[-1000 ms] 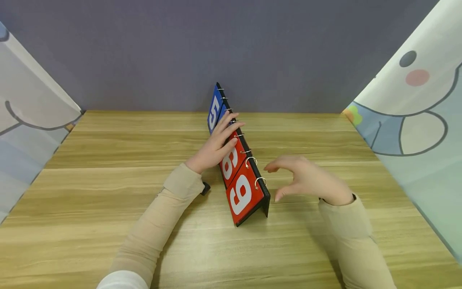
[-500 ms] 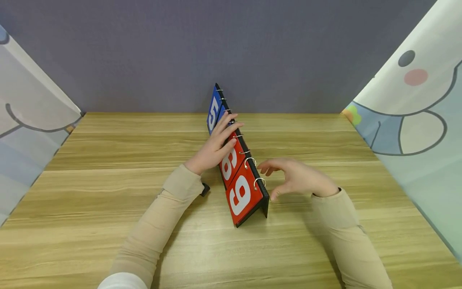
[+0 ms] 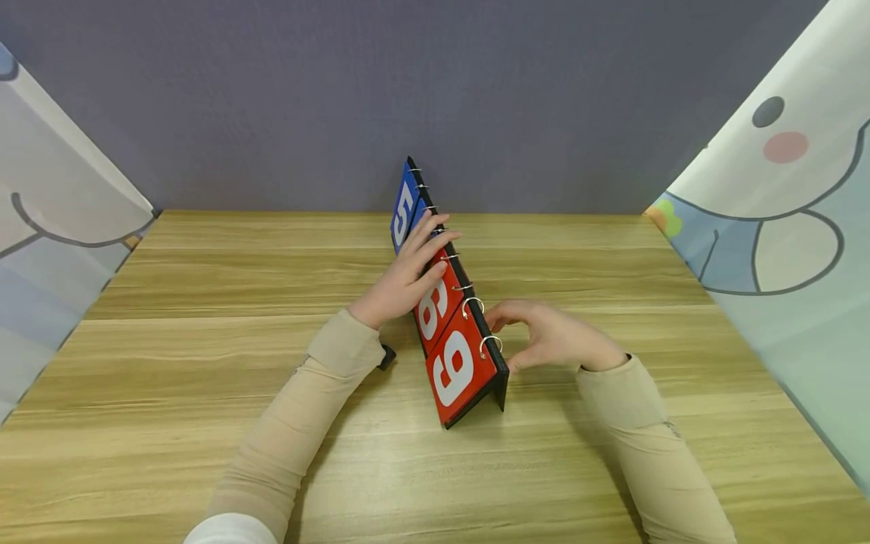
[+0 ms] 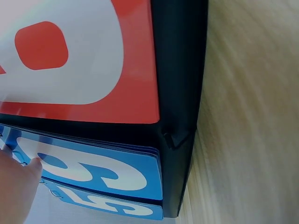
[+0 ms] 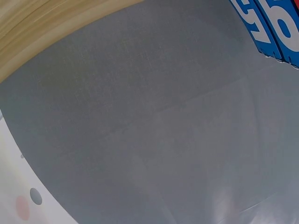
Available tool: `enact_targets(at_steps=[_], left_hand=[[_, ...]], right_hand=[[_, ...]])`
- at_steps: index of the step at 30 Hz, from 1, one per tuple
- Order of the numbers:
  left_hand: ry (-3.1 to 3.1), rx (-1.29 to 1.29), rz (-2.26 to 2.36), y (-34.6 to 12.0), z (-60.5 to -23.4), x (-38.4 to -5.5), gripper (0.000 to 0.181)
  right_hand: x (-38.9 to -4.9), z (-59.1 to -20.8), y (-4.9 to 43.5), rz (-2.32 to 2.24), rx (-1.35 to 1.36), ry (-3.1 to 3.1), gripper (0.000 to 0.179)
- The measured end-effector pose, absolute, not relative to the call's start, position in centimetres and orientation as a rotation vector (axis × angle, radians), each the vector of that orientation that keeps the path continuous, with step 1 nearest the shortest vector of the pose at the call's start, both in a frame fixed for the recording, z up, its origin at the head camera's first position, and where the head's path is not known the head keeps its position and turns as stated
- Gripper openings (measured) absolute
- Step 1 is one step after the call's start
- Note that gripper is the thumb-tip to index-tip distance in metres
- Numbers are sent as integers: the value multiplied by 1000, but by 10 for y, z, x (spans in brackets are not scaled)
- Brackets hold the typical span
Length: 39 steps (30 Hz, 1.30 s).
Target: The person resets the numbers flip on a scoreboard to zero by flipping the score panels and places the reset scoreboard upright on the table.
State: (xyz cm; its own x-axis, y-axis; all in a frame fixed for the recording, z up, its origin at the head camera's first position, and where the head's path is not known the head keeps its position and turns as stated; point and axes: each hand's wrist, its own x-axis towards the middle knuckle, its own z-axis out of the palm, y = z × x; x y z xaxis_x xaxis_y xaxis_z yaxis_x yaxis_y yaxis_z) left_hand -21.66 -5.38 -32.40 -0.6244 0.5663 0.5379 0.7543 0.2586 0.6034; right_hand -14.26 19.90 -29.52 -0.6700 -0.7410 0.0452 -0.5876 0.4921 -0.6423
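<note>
A black tent-shaped flip scoreboard (image 3: 500,394) stands on the table, with ring-bound red number cards (image 3: 453,368) at the near end and blue number cards (image 3: 404,205) at the far end. My left hand (image 3: 399,281) rests over its middle, fingers fairly straight and reaching across the ringed top edge. In the left wrist view its thumb overlaps a blue card (image 4: 103,170). My right hand (image 3: 560,338) is at the back of the near end, thumb and fingers curved and spread apart. Some fingertips are hidden behind the board. The right wrist view shows no hand, only the blue cards (image 5: 266,32).
The scoreboard stands on a wood-grain table (image 3: 204,302). A grey wall (image 3: 435,91) rises behind it, and cartoon-printed panels (image 3: 802,249) flank both sides. A small black object (image 3: 387,357) shows beside the left cuff.
My right hand has moved left to the back of the scoreboard, and its fingers now pass partly behind the top edge. The left hand and the scoreboard have stayed in place.
</note>
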Motion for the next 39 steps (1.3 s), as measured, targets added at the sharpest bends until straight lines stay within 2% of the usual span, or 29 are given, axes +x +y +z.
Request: enact_targets(at_steps=[19, 25, 30, 39], left_hand=[[-2318, -1244, -1294, -53, -324, -217, 60], [-2305, -1242, -1296, -53, -323, -216, 66], [-2311, -1242, -1293, -55, -323, -217, 62], [-2292, -1242, -1303, -55, -323, -216, 68]], right_hand=[[-143, -297, 195, -962, -1117, 2449, 60], [-143, -298, 195, -954, -1116, 2480, 51], [-143, -298, 195, -920, -1051, 2536, 38], [-143, -291, 209, -889, -971, 2633, 40]])
